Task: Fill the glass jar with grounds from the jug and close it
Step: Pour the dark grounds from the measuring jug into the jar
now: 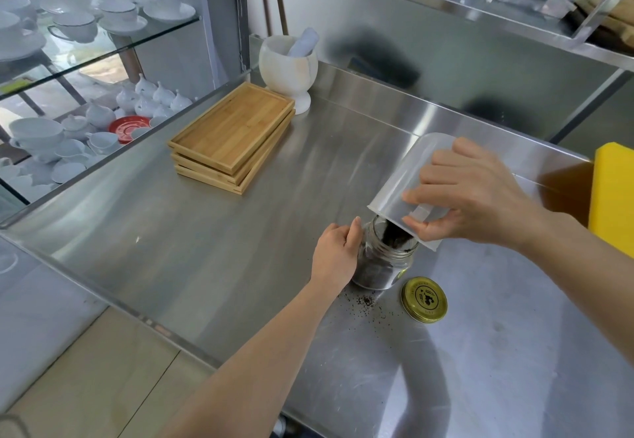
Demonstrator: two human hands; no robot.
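A clear glass jar [384,266] stands upright on the steel counter [240,249], partly filled with dark grounds. My left hand [338,254] wraps around the jar's left side. A translucent plastic jug [408,180] is tipped steeply over the jar's mouth, held by my right hand [470,194], and dark grounds slide from its lip into the jar. The jar's gold lid [424,299] lies flat on the counter just right of the jar's base.
Spilled grounds [367,302] speckle the counter in front of the jar. Three stacked bamboo trays [233,135] and a white mortar with pestle [288,67] sit at the back. A yellow block [614,194] stands at the right edge. Glass shelves of white cups [68,26] stand left.
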